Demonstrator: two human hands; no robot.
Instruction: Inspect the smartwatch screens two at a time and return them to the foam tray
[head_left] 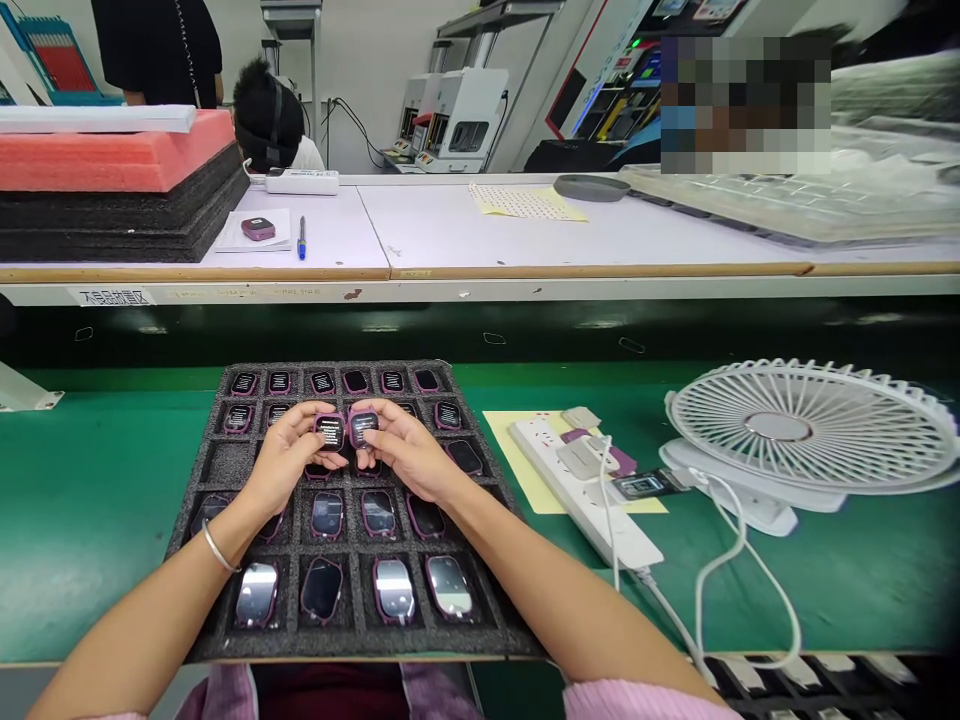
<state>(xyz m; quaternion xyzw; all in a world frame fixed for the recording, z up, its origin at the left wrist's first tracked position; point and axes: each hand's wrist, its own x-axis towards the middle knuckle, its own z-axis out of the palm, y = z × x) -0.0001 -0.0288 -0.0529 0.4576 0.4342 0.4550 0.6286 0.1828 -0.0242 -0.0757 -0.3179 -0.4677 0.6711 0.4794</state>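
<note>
My left hand (298, 447) is closed on a purple-rimmed smartwatch body (330, 431) whose dark screen shows lines of white text. Right beside it, my right hand (401, 447) grips a second smartwatch body (363, 428), its thumb on the lit screen. Both are held side by side above a black foam tray (292, 638). Several similar watch bodies lie in the tray's square compartments, such as a watch (322, 588) in the front row. Some screens in the back rows show text; front ones look dark or reflect light. My hands and forearms cover part of the tray.
A white power strip (540, 450) with plugs and cables lies on the green bench, right of the tray. Next to it stands a white fan (810, 430). A raised shelf (442, 235) behind holds foam sheets (97, 165), a pen (301, 240) and another watch body (258, 229).
</note>
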